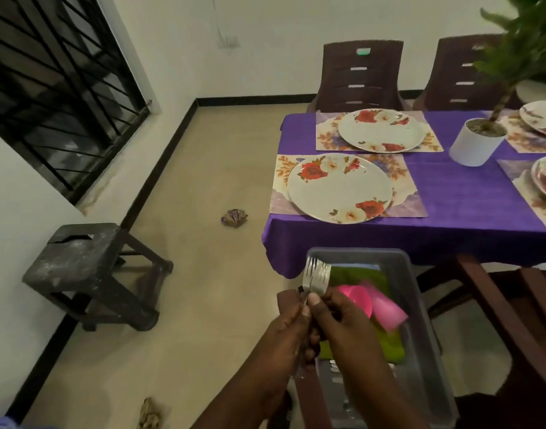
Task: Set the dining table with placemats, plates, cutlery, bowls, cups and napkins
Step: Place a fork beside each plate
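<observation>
forks [316, 275] upright, tines up, long axis vertical, handles hidden inside both fists; left hand [285, 331] and right hand [340, 323] curled around the handles, thumbs pinching below the tines, above the grey tub's [420, 305] left rim; two forks at least; four floral plates [340, 187] on four placemats [401, 193]; pink cups [386, 308] in tub

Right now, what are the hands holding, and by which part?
Both hands, left and right, grip a small bunch of metal forks by the handles, tines pointing up, above the grey tub.
</observation>
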